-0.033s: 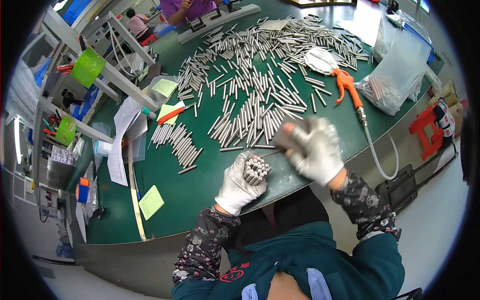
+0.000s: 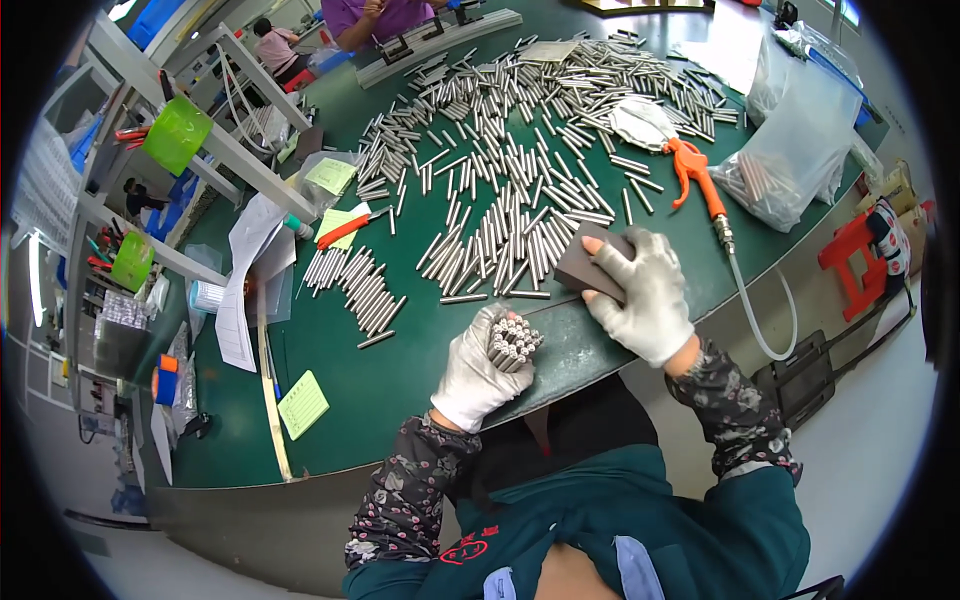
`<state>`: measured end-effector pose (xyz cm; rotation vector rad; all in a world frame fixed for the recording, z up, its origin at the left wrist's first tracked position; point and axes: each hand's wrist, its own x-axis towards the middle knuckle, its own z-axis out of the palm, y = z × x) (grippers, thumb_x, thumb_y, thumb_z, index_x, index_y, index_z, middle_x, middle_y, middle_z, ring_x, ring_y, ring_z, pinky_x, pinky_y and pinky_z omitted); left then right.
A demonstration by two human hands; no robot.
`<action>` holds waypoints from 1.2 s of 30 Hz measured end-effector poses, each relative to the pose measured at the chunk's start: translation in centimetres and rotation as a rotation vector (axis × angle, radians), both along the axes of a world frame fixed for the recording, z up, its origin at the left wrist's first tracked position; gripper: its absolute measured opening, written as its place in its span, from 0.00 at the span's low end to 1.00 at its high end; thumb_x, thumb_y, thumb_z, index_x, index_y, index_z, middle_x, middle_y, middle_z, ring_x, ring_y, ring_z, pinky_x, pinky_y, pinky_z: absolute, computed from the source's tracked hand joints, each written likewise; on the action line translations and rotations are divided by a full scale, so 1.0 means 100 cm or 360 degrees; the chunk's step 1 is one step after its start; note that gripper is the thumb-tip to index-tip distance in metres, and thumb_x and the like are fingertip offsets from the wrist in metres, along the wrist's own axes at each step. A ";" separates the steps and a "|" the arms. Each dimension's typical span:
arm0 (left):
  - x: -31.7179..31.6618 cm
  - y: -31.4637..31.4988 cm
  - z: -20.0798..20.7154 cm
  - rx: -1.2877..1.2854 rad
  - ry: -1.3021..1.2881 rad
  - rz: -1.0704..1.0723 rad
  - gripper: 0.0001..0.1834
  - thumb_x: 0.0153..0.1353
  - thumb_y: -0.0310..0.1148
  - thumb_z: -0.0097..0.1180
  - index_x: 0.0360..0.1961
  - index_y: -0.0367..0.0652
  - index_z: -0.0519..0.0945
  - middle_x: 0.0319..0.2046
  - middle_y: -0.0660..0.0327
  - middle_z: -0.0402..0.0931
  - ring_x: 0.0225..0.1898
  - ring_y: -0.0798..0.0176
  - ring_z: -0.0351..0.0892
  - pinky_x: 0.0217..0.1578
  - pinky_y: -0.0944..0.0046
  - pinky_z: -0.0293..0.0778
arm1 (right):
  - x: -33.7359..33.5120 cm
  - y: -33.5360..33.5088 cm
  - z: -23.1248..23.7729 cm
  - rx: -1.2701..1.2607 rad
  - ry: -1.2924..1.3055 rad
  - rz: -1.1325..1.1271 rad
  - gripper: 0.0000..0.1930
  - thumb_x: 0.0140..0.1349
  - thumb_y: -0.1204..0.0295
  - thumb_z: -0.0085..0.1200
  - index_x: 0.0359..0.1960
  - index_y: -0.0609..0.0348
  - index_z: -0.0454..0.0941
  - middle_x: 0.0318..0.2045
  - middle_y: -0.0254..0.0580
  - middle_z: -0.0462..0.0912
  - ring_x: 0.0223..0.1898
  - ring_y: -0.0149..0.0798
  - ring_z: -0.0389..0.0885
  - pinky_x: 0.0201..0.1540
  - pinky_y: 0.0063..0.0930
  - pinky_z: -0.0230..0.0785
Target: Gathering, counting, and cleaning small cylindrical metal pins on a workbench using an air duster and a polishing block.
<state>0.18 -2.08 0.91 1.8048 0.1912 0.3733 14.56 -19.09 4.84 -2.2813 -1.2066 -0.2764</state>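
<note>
My left hand [image 2: 478, 368], in a white glove with bare fingertips, is closed round a bundle of short steel pins [image 2: 515, 340] near the table's front edge. The pins' round ends face up. To the right of it, my right hand [image 2: 645, 300], gloved likewise, grips a dark brown rectangular block [image 2: 590, 265] that looks like a sanding block. Thumb and fingers press on the block's sides, and it is apart from the bundle. Beyond both hands, many loose steel pins [image 2: 520, 235] lie spread on the green table [image 2: 400, 420].
An orange air blow gun [image 2: 695, 180] with a clear hose lies at right, beside a plastic bag [image 2: 790, 165]. At left are an orange-handled knife [image 2: 343, 232], a small row of pins [image 2: 368, 300], a green note pad [image 2: 303, 404] and paper sheets [image 2: 240, 290]. Another person [image 2: 375, 20] sits across the table.
My right hand and the block, smeared by motion before, now show sharply and sit slightly further right. My left hand and its bundle of pins stay in place.
</note>
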 end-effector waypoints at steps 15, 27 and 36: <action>0.001 0.000 0.003 -0.0086 0.0184 0.0013 0.33 0.39 0.19 0.64 0.50 0.38 0.66 0.36 0.68 0.73 0.39 0.75 0.72 0.42 0.73 0.71 | 0.001 -0.015 -0.013 0.0209 -0.0063 -0.0057 0.25 0.50 0.58 0.57 0.53 0.43 0.73 0.48 0.63 0.68 0.46 0.58 0.70 0.49 0.47 0.62; 0.000 -0.003 0.007 0.0310 -0.0180 -0.0041 0.36 0.42 0.23 0.63 0.56 0.39 0.64 0.33 0.62 0.77 0.34 0.70 0.78 0.39 0.71 0.73 | -0.016 -0.001 0.005 0.0180 0.0008 0.0403 0.25 0.46 0.58 0.58 0.49 0.49 0.77 0.43 0.57 0.73 0.43 0.54 0.71 0.46 0.44 0.64; -0.004 -0.004 0.001 0.0170 0.0035 -0.0046 0.55 0.44 0.21 0.57 0.69 0.51 0.39 0.33 0.61 0.78 0.33 0.68 0.79 0.38 0.72 0.72 | -0.001 0.006 0.017 0.0047 0.0007 0.0185 0.26 0.46 0.56 0.56 0.50 0.48 0.76 0.37 0.54 0.72 0.40 0.52 0.70 0.42 0.42 0.64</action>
